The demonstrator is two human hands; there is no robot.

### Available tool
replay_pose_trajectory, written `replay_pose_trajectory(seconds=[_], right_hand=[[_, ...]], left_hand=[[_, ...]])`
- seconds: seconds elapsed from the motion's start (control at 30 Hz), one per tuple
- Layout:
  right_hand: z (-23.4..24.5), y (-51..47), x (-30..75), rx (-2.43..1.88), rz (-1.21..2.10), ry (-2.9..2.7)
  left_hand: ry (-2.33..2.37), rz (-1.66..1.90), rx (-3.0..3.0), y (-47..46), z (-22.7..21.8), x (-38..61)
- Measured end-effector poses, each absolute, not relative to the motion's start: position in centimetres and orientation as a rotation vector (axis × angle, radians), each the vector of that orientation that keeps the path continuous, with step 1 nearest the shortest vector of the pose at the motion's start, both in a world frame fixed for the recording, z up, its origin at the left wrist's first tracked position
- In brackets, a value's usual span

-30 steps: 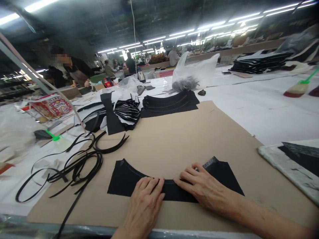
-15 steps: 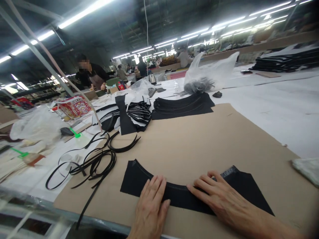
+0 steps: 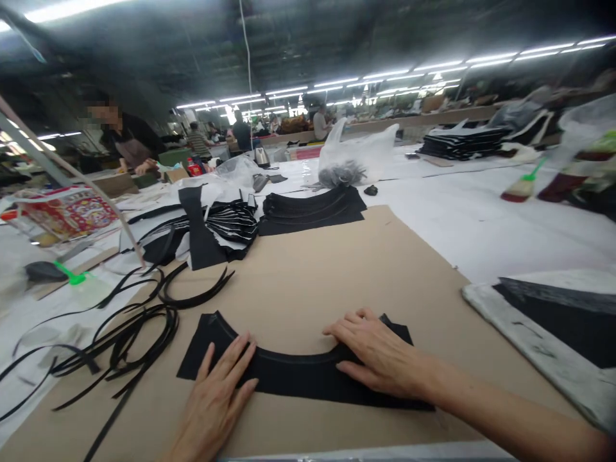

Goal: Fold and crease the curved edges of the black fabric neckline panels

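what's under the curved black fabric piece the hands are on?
The curved black piece lies flat on a brown cardboard sheet. The left hand and right hand lie flat on top, hiding those parts. Anything between fabric and cardboard cannot be seen.

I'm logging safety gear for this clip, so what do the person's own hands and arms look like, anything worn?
Nothing is worn. The left hand and the right hand are bare: no gloves or rings show. The right forearm is uncovered to the picture's edge, with no sleeve, watch or bracelet. The left arm is cut off near the wrist.
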State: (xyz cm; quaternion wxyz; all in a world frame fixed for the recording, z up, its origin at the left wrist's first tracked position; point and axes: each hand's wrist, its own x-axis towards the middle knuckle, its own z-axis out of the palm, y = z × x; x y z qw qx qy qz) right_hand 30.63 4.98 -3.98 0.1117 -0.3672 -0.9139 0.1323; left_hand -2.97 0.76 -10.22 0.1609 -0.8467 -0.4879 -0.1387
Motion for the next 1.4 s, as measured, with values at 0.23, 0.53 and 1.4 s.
replay_pose_trajectory(seconds=[0.23, 0.53, 1.4], right_hand=[[-3.4, 6.4, 31.0, -1.184, 0.623, -2.719], [-4.1, 7.3, 31.5, -1.196, 0.763, -2.717], [-6.3, 5.7, 34.9, -0.713, 0.335, -2.764]], left_hand=[[-1.639, -0.79, -2.576, 2.3, -7.4, 3.6], [-2.027, -0.65, -3.017, 3.2, -5.7, 13.3], [-1.029, -0.56, -2.453, -1.2, -12.4, 11.4]])
